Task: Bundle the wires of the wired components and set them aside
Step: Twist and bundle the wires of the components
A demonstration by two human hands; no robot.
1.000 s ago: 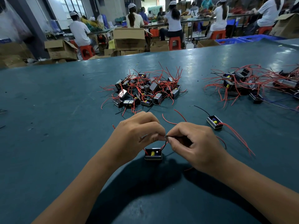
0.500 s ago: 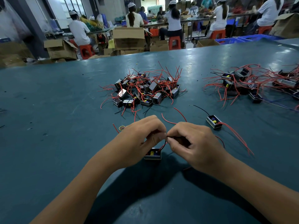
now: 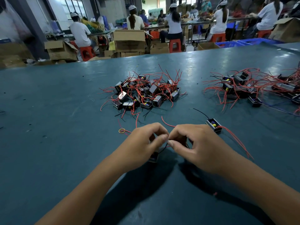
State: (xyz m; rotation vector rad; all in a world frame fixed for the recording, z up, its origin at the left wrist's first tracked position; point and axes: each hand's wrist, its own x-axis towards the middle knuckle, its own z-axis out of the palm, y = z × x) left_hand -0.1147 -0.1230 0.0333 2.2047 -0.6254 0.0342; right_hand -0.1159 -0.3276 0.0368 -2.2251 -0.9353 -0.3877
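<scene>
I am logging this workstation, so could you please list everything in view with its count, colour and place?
table: one, dark teal, across the foreground.
centre pile of components: many, black with red wires, middle of the table.
right pile of components: many, black with red wires, far right of the table.
single component: one, black with yellow parts, beside the right hand.
held component: one, black, mostly hidden under the left hand.
rubber band: one, yellow, left of the hands.
cardboard boxes: several, brown, on the floor beyond the table.
stools: several, red, under seated workers.
crates: blue, count unclear, far right.
left hand: pinching the wire.
right hand: pinching the wire.
</scene>
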